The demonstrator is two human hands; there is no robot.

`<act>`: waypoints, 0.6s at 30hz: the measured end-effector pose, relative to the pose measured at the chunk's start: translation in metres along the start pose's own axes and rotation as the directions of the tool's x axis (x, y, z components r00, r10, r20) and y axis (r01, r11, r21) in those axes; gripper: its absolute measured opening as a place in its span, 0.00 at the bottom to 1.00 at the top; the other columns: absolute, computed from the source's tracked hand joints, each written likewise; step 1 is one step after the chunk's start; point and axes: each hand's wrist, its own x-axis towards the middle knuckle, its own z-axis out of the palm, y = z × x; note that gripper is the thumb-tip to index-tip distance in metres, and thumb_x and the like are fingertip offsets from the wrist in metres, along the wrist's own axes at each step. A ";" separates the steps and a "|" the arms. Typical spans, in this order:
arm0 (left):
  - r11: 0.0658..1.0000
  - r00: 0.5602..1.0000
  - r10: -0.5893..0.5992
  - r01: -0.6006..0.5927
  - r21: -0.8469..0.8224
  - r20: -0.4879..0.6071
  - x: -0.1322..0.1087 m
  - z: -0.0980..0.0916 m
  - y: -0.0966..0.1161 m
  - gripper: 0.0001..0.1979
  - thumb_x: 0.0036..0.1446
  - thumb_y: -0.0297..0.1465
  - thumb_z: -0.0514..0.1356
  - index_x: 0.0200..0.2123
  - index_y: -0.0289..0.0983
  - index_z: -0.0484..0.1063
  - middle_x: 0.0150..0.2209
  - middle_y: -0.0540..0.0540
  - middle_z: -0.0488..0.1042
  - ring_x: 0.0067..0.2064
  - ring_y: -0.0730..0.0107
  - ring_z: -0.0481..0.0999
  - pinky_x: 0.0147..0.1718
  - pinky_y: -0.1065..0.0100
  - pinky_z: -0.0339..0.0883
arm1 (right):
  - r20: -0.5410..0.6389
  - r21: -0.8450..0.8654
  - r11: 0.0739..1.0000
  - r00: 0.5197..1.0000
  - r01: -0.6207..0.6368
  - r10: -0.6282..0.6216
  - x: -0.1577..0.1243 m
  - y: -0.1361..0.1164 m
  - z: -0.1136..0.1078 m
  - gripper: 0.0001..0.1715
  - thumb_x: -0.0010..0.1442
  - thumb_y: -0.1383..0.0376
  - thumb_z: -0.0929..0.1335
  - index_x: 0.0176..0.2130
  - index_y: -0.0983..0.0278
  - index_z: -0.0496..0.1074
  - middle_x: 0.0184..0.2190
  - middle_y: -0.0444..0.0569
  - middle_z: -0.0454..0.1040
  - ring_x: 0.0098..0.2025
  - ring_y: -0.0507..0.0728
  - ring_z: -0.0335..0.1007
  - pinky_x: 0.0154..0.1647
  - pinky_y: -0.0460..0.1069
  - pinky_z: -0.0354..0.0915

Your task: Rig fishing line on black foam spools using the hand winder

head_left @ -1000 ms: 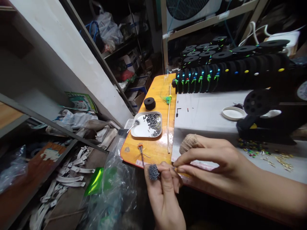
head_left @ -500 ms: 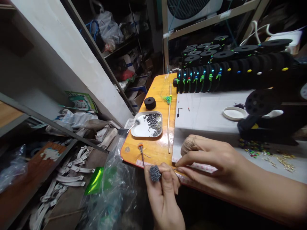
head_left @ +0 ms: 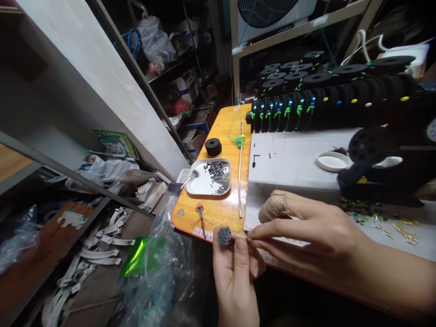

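Between the thumb and fingers of my left hand [head_left: 238,268] is a small cluster of grey beads [head_left: 225,236], held at the table's front edge. My right hand [head_left: 306,227] is just right of it, thumb and index finger pinched together close to the left fingertips. Whatever the right fingers pinch is too small to make out. Tan wrapping [head_left: 273,208] covers one right finger. A bundle of wires with orange tips [head_left: 200,218] lies on the orange table [head_left: 226,119], left of the hands.
A white tray [head_left: 200,185] holds black and grey small parts. Behind it stand black foam discs [head_left: 213,146]. A thin wooden stick [head_left: 240,181] lies to the right. A black rack of spools [head_left: 334,104], a round white lid [head_left: 333,161] and coloured beads [head_left: 361,211] occupy the right side.
My left hand has moved slightly right and up with the bead cluster, which is tilted differently. My right hand has shifted a little right, and its fingertips are now against the left ones.
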 end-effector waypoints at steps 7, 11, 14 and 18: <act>0.944 0.943 0.327 -0.329 -0.022 -0.058 0.001 0.004 0.001 0.18 0.62 0.36 0.58 0.23 0.37 0.58 0.20 0.55 0.53 0.22 0.79 0.56 0.22 0.75 0.56 | 0.008 -0.025 0.999 0.999 0.047 -0.046 0.002 -0.001 -0.003 0.06 0.59 0.73 0.67 0.35 0.63 0.71 0.30 0.47 0.68 0.32 0.51 0.66 0.30 0.44 0.63; 0.915 0.914 0.403 -0.403 0.014 -0.046 0.003 0.000 0.005 0.15 0.64 0.34 0.55 0.25 0.37 0.59 0.20 0.55 0.52 0.22 0.77 0.55 0.22 0.74 0.56 | -0.007 -0.022 0.996 0.996 0.089 -0.089 0.002 0.003 -0.004 0.07 0.60 0.73 0.68 0.39 0.64 0.72 0.32 0.47 0.70 0.34 0.50 0.67 0.31 0.43 0.64; 0.830 0.835 0.547 -0.551 0.084 0.066 0.004 -0.008 0.005 0.08 0.66 0.30 0.50 0.33 0.40 0.64 0.20 0.55 0.52 0.21 0.76 0.55 0.21 0.74 0.56 | 0.030 -0.080 0.986 0.989 0.149 -0.147 0.001 0.005 -0.003 0.07 0.61 0.72 0.67 0.41 0.64 0.71 0.34 0.48 0.72 0.34 0.50 0.68 0.33 0.44 0.65; 0.620 0.638 0.737 -0.769 0.154 0.221 0.006 -0.020 0.005 0.06 0.66 0.31 0.50 0.37 0.41 0.65 0.18 0.57 0.55 0.18 0.76 0.53 0.19 0.72 0.55 | 0.156 -0.265 0.899 0.936 0.348 -0.316 0.005 0.010 -0.010 0.06 0.63 0.71 0.65 0.42 0.66 0.71 0.37 0.50 0.74 0.38 0.55 0.70 0.41 0.51 0.69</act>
